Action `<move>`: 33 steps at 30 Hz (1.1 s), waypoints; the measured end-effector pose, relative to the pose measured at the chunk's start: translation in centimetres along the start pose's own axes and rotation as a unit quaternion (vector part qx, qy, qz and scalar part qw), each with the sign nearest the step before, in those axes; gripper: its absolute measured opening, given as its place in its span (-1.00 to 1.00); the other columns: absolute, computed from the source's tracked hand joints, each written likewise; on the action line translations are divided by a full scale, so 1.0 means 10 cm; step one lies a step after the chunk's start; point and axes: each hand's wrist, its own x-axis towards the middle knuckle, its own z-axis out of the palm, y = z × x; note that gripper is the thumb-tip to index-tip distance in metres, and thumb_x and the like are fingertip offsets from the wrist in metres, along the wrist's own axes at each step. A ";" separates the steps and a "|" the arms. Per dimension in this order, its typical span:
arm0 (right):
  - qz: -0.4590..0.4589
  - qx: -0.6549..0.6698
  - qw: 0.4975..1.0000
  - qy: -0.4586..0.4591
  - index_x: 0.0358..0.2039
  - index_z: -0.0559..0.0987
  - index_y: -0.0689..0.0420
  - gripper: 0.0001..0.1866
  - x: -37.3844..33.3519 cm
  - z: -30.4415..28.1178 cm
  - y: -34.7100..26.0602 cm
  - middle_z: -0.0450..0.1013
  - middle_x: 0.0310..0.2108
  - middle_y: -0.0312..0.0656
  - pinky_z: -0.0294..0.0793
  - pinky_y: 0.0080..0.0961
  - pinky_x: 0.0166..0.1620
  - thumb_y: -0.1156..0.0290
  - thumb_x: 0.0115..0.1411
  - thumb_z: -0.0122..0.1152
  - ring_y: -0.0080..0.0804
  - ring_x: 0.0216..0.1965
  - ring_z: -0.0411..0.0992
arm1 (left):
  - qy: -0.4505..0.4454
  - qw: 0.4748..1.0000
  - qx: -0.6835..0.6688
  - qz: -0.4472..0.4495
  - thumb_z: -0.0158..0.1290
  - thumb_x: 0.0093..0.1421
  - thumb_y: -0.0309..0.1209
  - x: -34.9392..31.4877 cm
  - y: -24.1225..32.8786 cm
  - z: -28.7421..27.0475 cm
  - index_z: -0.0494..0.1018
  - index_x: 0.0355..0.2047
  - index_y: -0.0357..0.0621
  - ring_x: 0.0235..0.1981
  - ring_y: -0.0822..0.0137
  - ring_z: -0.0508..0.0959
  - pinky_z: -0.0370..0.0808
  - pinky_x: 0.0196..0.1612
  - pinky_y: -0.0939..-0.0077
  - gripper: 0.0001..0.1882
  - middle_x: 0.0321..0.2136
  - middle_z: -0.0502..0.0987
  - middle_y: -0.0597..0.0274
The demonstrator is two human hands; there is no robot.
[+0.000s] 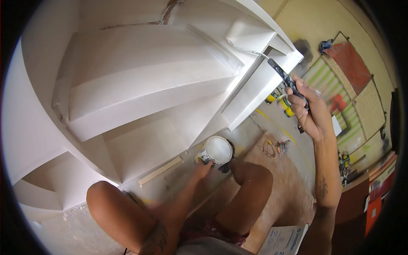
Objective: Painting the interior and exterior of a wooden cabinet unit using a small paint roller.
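Note:
My right hand, raised on the right, is closed around the black, paint-spotted handle of a paint roller. The roller's bent metal rod reaches left over the white shelving unit. Its roller sleeve is hard to tell from the white surfaces behind it. Low between my knees, my left hand grips the near side of a round bucket that holds white paint. The bucket is upright near the foot of the unit, and the fingers of this hand are partly hidden.
A wood strip lies on the floor left of the bucket. An orange-and-grey tool with a coiled cord rests on a brown board. Yellow-labelled containers stand beyond the unit. A white-and-blue package is near my right leg.

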 end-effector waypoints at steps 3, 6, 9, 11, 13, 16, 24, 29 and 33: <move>0.002 -0.003 1.000 0.006 0.02 0.34 0.30 -0.66 -0.16 -0.17 -0.07 0.38 -0.34 -0.18 0.16 -0.88 -0.64 0.40 0.32 0.09 -0.78 -0.58 0.17 | 0.011 0.999 0.036 -0.011 -0.11 0.09 0.38 0.00 -0.02 0.01 -0.09 0.31 -0.52 0.21 -0.19 0.33 0.27 0.23 0.15 0.19 0.17 0.29 -0.40; -0.002 -0.052 0.995 0.083 0.02 0.35 0.26 -0.70 -0.68 -0.32 -0.10 0.37 -0.33 -0.13 0.14 -0.88 -0.66 0.42 0.34 0.05 -0.77 -0.61 0.16 | 0.020 0.999 -0.019 0.044 -0.14 0.10 0.39 -0.05 0.01 0.02 -0.10 0.31 -0.53 0.19 -0.18 0.35 0.28 0.23 0.16 0.19 0.16 0.29 -0.42; -0.019 0.008 0.995 0.100 0.01 0.37 0.20 -0.73 -0.98 -0.40 -0.09 0.37 -0.34 -0.07 0.11 -0.89 -0.70 0.41 0.35 0.03 -0.76 -0.65 0.14 | 0.003 1.000 0.012 -0.008 -0.17 0.10 0.39 -0.10 0.08 -0.02 -0.12 0.32 -0.52 0.18 -0.18 0.36 0.29 0.22 0.16 0.19 0.14 0.30 -0.42; -0.011 0.052 0.994 0.093 0.01 0.37 0.17 -0.74 -1.05 -0.39 -0.08 0.36 -0.35 -0.04 0.07 -0.90 -0.74 0.40 0.35 0.03 -0.76 -0.67 0.12 | -0.014 0.999 0.030 -0.017 -0.18 0.10 0.40 -0.13 0.13 -0.07 -0.13 0.32 -0.51 0.18 -0.18 0.37 0.29 0.22 0.17 0.19 0.15 0.30 -0.41; -0.004 0.025 0.997 0.076 0.01 0.37 0.18 -0.74 -1.00 -0.34 -0.07 0.37 -0.34 -0.05 0.06 -0.90 -0.74 0.40 0.35 0.03 -0.76 -0.67 0.12 | -0.035 0.998 0.043 -0.033 -0.20 0.10 0.41 -0.15 0.16 -0.10 -0.14 0.33 -0.50 0.18 -0.17 0.37 0.29 0.22 0.17 0.19 0.15 0.31 -0.41; -0.023 -0.026 0.996 0.087 0.02 0.37 0.19 -0.71 -0.74 -0.20 -0.01 0.39 -0.32 -0.10 0.11 -0.88 -0.69 0.39 0.34 0.07 -0.77 -0.64 0.13 | -0.014 0.998 0.039 -0.037 -0.21 0.10 0.41 -0.20 0.21 -0.10 -0.15 0.33 -0.50 0.18 -0.17 0.36 0.27 0.23 0.16 0.19 0.15 0.31 -0.41; 0.006 -0.001 0.998 -0.067 -0.09 0.34 0.31 -0.79 1.10 0.56 0.31 0.36 -0.34 -0.14 0.17 -0.73 -0.59 0.49 0.31 0.01 -0.65 -0.53 0.20 | -0.019 0.998 0.018 -0.055 -0.15 0.09 0.39 -0.23 0.23 -0.11 -0.15 0.33 -0.50 0.22 -0.19 0.32 0.24 0.25 0.14 0.19 0.20 0.23 -0.41; -0.001 0.023 0.997 -0.079 -0.17 0.29 0.32 -0.88 2.12 1.35 0.57 0.29 -0.40 -0.11 0.16 -0.74 -0.63 0.53 0.35 -0.12 -0.62 -0.55 0.17 | -0.022 0.997 -0.006 -0.073 -0.08 0.06 0.34 -0.21 0.29 -0.12 -0.17 0.33 -0.52 0.23 -0.16 0.31 0.23 0.27 0.15 0.21 0.20 0.24 -0.43; 0.001 0.046 0.997 -0.060 -0.23 0.31 0.33 -0.92 2.55 1.67 0.64 0.27 -0.44 -0.13 0.17 -0.63 -0.59 0.59 0.31 -0.14 -0.55 -0.57 0.18 | -0.009 0.997 -0.031 -0.065 -0.06 0.06 0.32 -0.25 0.30 -0.13 -0.18 0.33 -0.53 0.23 -0.15 0.31 0.22 0.27 0.18 0.21 0.19 0.25 -0.42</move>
